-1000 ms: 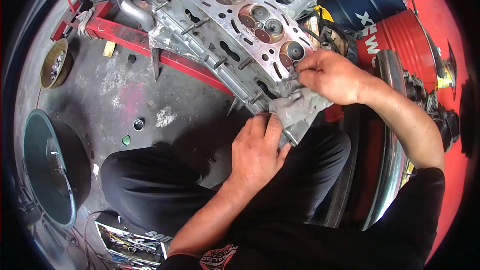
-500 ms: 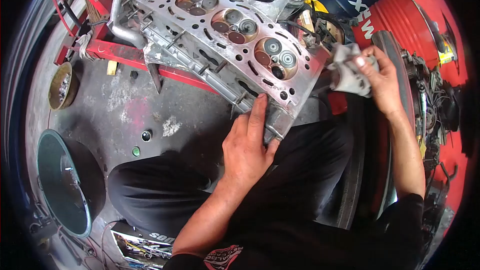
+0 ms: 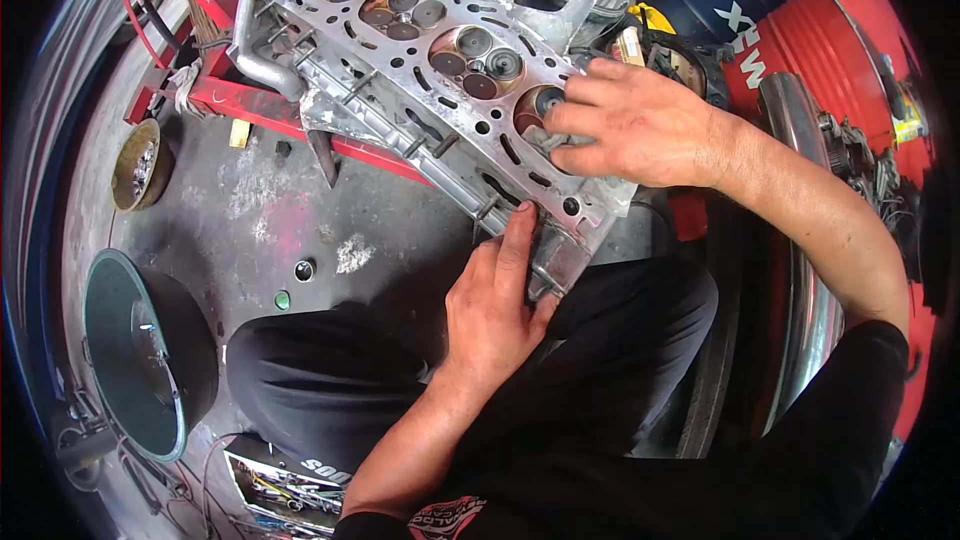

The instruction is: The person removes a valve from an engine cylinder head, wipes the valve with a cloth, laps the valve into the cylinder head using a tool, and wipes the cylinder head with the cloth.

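Observation:
A metal cylinder head (image 3: 505,118) lies slanted in front of me, its flat face up with valves showing in round combustion chambers. My left hand (image 3: 490,305) grips its near corner, index finger along the side edge and thumb at the end. Over the nearest chamber, my right hand (image 3: 640,130) presses a crumpled grey rag (image 3: 545,139) against the face. Most of the rag and part of that chamber are hidden under the fingers. Threaded studs (image 3: 447,143) stick out along the head's left side.
A red metal frame (image 3: 250,105) stands behind the head. On the floor at left are a dark green tub (image 3: 100,360) and a small bowl (image 3: 125,175) of metal bits. A tool box (image 3: 240,470) sits below. Blue (image 3: 700,0) and red (image 3: 800,35) drums stand at upper right.
My right hand has moved left with the rag, from beside the cylinder head onto its nearest chamber. My left hand keeps its hold on the corner. The view has shifted slightly.

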Demonstrator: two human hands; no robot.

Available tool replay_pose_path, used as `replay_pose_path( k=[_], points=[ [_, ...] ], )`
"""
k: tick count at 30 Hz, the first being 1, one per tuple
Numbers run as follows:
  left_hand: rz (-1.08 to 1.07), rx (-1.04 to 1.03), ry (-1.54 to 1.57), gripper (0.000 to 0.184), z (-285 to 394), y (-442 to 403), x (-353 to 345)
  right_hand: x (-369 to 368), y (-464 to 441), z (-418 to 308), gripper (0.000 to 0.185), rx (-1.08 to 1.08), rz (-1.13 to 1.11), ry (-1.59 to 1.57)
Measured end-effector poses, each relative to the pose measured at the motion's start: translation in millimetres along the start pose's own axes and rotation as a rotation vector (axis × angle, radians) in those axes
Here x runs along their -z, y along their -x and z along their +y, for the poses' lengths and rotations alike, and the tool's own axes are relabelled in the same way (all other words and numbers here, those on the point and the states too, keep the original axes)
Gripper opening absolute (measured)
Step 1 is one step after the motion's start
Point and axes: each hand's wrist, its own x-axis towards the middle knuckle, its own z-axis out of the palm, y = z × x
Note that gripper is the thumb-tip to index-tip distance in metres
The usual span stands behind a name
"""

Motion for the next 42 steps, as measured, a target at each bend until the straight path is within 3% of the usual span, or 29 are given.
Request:
replay_pose_path(
  k=[4,6,8,10,13,15,16,17,18,19,20,21,24,25,26,27,28,30,31,32,34,35,36,39,40,42],
  points=[
    [0.010,-0.009,0.012,0.087,-1,1,-1,13,-10,-19,0.013,-0.279,-0.159,0.033],
    [0.006,-0.019,0.006,0.087,0,2,0,19,-10,-15,0.014,-0.612,-0.282,-0.450],
    [-0.014,0.026,-0.009,0.089,0,3,2,24,15,3,0.018,-0.620,-0.227,-0.841],
    [-0.021,0.028,0.007,0.088,-1,5,1,40,46,-3,0.018,-0.773,-0.041,-0.838],
    [0.010,0.015,0.014,0.086,0,2,2,46,95,-38,0.019,-1.224,0.185,-0.958],
    [0.028,-0.023,-0.012,0.084,2,3,1,22,117,-72,0.020,-1.344,0.539,-1.104],
    [0.062,-0.022,0.015,0.084,-1,6,-3,14,114,-89,0.026,-1.579,0.659,-1.220],
    [0.128,-0.057,0.047,0.077,-2,7,-9,-4,107,-109,0.025,-1.613,0.957,-1.089],
    [0.135,-0.001,0.175,0.078,1,10,-13,-48,116,-124,0.024,-1.646,1.160,-1.299],
    [0.126,0.026,0.213,0.078,3,12,-14,-41,89,-140,0.028,-1.738,1.540,-1.707],
    [0.100,0.039,0.181,0.081,11,12,-10,-46,78,-154,0.036,-1.463,1.654,-2.126],
    [0.116,0.014,0.175,0.081,1,14,-12,-35,55,-163,0.042,-1.541,1.757,-2.096],
    [0.132,-0.113,0.074,0.079,12,21,-1,-34,24,-183,0.041,-1.331,1.762,-2.249],
    [0.124,-0.132,0.071,0.079,24,23,1,-50,15,-186,0.038,-1.315,1.797,-2.106],
    [0.182,-0.286,-0.144,0.077,41,28,11,-68,9,-189,0.035,-1.311,1.831,-1.968],
    [0.241,-0.440,-0.360,0.075,55,32,19,-71,12,-191,0.033,-1.320,1.720,-1.897],
    [0.235,-0.446,-0.362,0.075,65,31,24,-70,16,-196,0.033,-1.321,1.731,-1.897],
    [0.083,-0.750,-0.661,0.072,81,26,26,-44,27,-200,0.036,-0.637,1.611,-2.518],
    [0.015,-0.763,-0.665,0.062,83,23,23,-37,22,-204,0.042,-0.480,1.655,-2.740],
    [0.025,-0.767,-0.669,0.062,82,19,23,-37,5,-202,0.055,-0.615,1.640,-2.670],
    [-0.071,-0.848,-0.700,0.052,79,7,21,-22,3,-208,0.068,-0.769,1.547,-1.986],
    [-0.062,-0.840,-0.660,0.047,84,7,20,-18,9,-212,0.073,-0.828,1.463,-2.000],
    [-0.064,-0.842,-0.666,0.047,86,4,21,-20,11,-212,0.073,-0.821,1.468,-2.002],
    [0.097,-0.887,-0.765,0.040,82,-14,27,-34,16,-215,0.073,-0.547,1.006,-2.043],
    [0.093,-0.881,-0.766,0.040,76,-23,35,-30,18,-219,0.073,-0.547,1.003,-2.051],
    [0.240,-0.780,-0.753,0.039,61,-42,56,2,26,-226,0.076,-0.579,1.108,-1.637]
  ],
)
